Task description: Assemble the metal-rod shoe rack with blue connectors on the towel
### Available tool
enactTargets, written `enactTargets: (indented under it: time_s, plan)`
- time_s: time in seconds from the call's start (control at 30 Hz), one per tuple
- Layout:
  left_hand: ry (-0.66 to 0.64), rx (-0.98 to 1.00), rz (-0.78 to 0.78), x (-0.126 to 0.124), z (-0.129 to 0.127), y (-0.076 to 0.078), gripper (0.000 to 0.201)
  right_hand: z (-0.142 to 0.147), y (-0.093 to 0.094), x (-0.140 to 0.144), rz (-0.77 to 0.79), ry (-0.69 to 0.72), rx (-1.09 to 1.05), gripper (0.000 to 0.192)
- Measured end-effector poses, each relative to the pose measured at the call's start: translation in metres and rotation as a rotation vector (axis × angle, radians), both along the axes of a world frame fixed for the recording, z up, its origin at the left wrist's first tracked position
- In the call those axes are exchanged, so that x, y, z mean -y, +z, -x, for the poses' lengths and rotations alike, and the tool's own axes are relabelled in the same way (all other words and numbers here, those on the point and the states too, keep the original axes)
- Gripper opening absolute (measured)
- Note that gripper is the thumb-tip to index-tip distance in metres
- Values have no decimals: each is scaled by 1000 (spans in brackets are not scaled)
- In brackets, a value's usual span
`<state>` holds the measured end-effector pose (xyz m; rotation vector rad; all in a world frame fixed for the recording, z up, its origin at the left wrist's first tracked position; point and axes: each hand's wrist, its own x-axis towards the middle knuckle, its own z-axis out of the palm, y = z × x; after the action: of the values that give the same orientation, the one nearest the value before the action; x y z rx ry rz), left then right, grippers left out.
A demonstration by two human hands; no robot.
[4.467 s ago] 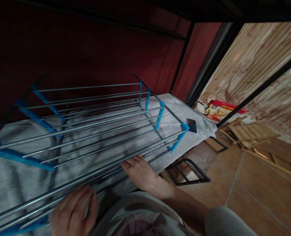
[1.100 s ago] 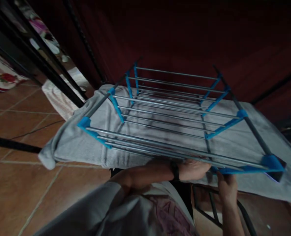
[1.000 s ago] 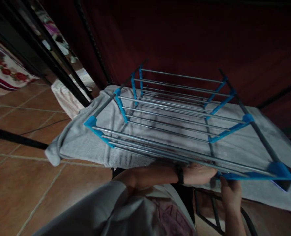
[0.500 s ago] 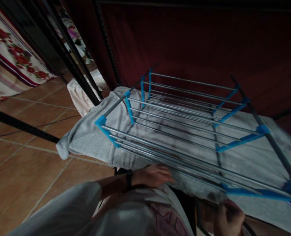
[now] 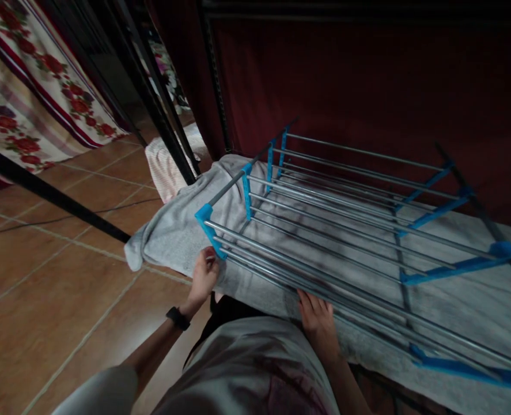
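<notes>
A metal rack [image 5: 324,275] of silver rods with blue plastic end brackets [image 5: 212,230] lies across a grey blanket [image 5: 169,242]. At the rack's near left corner, my left hand [image 5: 206,275] has its fingers curled closed against the lower end of the blue bracket; the fingertips are partly hidden. My right hand [image 5: 318,320] rests palm down at the blanket's near edge. Its fingers are stretched out, with their tips by the front rods; whether they touch the metal I cannot tell.
Black metal poles [image 5: 151,86] slant down at the left. A dark red cloth panel [image 5: 333,86] stands behind the rack. A floral curtain [image 5: 52,98] hangs at the far left above the tiled floor [image 5: 86,282], where a thin cable [image 5: 65,219] runs. Striped cloth [image 5: 169,164] lies behind the blanket.
My left hand has moved left and up to the rack's corner bracket. My right hand has come in from the lower right to the front rods. The view has shifted slightly.
</notes>
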<state>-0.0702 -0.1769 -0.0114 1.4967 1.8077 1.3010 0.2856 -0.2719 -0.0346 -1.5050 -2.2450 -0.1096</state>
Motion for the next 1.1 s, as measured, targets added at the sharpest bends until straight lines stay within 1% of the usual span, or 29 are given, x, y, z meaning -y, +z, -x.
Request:
enactTargets:
  time_s: [0.07,0.1,0.13,0.27,0.37,0.5,0.63,1.1]
  plan:
    - [-124,-38,42,-5,-3,1,32,3,-4,-3,-6,-8,-4,34]
    - [-157,-55,59,-6,-4,1,30,4,-5,-4,-4,-17,-16,31]
    - [-159,-67,70,-6,-7,1,29,4,-6,-5,0,-24,-29,29]
    - [-75,-95,93,-3,-16,3,29,3,-9,-4,-6,-29,-73,27]
    - [-45,-140,124,-1,-20,5,26,-2,-9,-2,-28,-25,-94,28]
    - [-50,-138,158,0,-20,9,24,-5,-9,-1,-44,-12,-116,28]
    - [-82,-120,176,1,-17,10,25,-6,-9,-1,-64,-8,-126,28]
    - [-71,-154,191,-2,-15,7,23,-7,-6,-1,-80,-2,-151,26]
